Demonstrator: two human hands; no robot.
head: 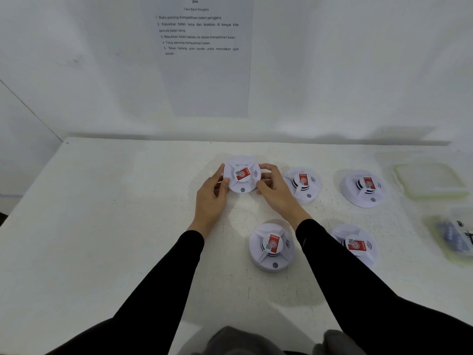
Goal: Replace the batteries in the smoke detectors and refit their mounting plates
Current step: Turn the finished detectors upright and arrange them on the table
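Observation:
Several white round smoke detectors with red labels are on the white table. I hold one detector [242, 175] face up near the table's middle, between both hands. My left hand [211, 198] grips its left rim and my right hand [275, 190] grips its right rim. Two more detectors [303, 184] [363, 188] lie to the right in the same row. Another two [271, 245] [354, 245] sit nearer to me, the right one partly hidden by my right sleeve.
A clear container lid [430, 180] lies at the far right. Below it stands a clear box [453, 237] holding dark blurred items. An instruction sheet [202, 55] hangs on the wall behind the table [115, 213].

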